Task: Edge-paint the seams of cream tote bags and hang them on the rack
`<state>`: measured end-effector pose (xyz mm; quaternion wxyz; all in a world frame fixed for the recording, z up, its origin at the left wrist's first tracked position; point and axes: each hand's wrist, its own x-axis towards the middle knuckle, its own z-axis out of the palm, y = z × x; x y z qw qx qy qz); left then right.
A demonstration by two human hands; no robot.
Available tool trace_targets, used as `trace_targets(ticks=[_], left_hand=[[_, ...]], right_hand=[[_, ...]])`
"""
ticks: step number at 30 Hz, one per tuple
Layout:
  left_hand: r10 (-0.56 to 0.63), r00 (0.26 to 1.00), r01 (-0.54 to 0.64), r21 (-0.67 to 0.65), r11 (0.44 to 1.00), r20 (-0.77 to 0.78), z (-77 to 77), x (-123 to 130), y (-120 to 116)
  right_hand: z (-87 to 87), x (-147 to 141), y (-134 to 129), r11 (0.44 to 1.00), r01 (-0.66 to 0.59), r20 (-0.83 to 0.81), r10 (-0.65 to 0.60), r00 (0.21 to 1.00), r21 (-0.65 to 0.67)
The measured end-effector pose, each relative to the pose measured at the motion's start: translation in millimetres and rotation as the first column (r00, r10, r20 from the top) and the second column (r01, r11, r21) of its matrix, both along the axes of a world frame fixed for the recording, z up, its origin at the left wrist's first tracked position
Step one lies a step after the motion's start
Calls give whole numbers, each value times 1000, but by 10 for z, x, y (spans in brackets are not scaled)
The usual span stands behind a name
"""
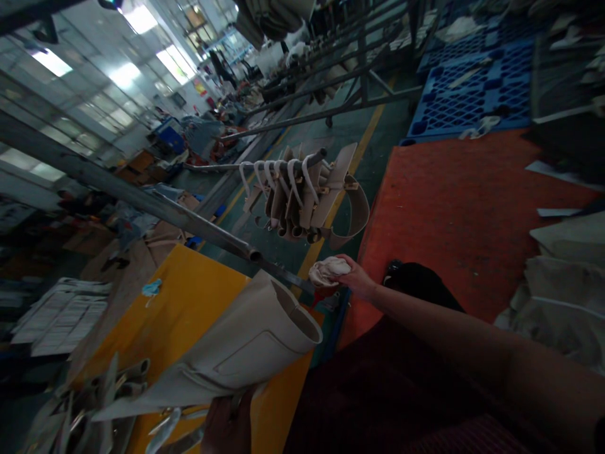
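My right hand is closed around a crumpled pale cloth, held out past the edge of the orange-red surface. A large beige bag body, rolled like a tube with its open end toward me, lies tilted over the yellow table. Under the bag's lower side, what looks like my left forearm with a dark band reaches in. My left hand there is hidden by the bag, so its fingers do not show.
A bare metal tube ends above the yellow table. Beyond it, several beige bags hang by straps from a rod. An orange-red surface stands at right, with blue pallets behind. Loose strips lie at lower left.
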<state>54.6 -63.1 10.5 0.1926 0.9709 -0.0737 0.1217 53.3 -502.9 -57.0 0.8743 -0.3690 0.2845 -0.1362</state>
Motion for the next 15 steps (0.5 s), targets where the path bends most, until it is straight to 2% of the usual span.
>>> trace_targets(ticks=[3, 8, 12, 15], left_hand=[[18, 999, -17, -20, 1000, 28, 8, -69, -61], [124, 979, -121, 26, 992, -162, 11, -73, -40], [133, 980, -134, 3, 991, -145, 6, -34, 32], [109, 983, -109, 8, 994, -150, 31, -52, -2]], right_hand=[[2, -49, -6, 999, 3, -5, -3, 1000, 33], [-35, -19, 35, 999, 3, 12, -3, 1000, 48], [-51, 42, 74, 1000, 8, -13, -8, 1000, 27], [-30, 26, 72, 1000, -6, -19, 7, 1000, 24]])
